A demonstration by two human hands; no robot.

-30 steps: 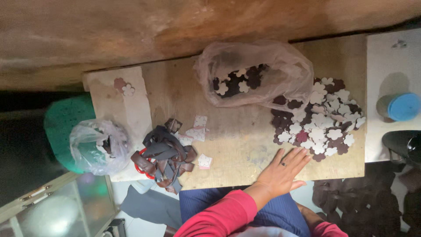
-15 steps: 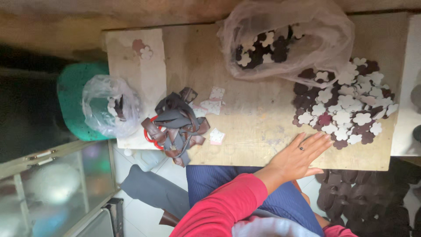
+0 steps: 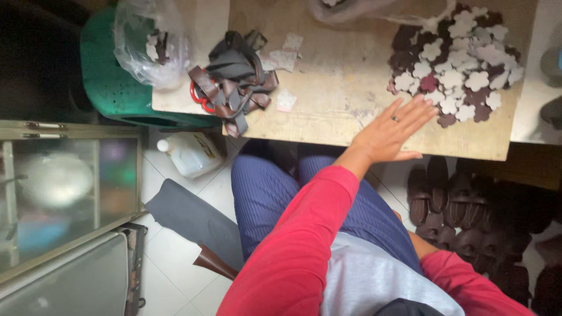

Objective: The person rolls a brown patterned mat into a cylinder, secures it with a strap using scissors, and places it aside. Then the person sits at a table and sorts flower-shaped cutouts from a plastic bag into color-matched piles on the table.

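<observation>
- The flower cutouts [image 3: 453, 73], white and dark maroon, lie in a loose heap on the far right of the table [image 3: 339, 88], and your left hand [image 3: 389, 131] rests flat just beside the heap's near edge, fingertips touching or almost touching the lowest pieces
- The fingers [image 3: 418, 111] of that hand are spread and straight, pinching nothing; a flat sweep from here could push several cutouts at once rather than one
- The heap runs close to the table's right edge; a push that way would likely send pieces down among the sandals [image 3: 451, 210] on the floor, where the dark ones would be hard to spot
- The pieces look thin and overlapped, so a pick may lift two stuck together
- Your right hand is out of view below the table, only its red sleeve [image 3: 468, 287] shows; I cannot tell how its fingers stand, so nothing steadies the heap
- A clear bag [image 3: 374, 9] lies just behind the heap; brushing it could drag cutouts along
- The tangle of straps [image 3: 234, 73] and the few loose white pieces near it sit well apart to the left, as does the second bag [image 3: 149, 41] on the green stool [image 3: 108, 88]; a wide arm swing could catch them
</observation>
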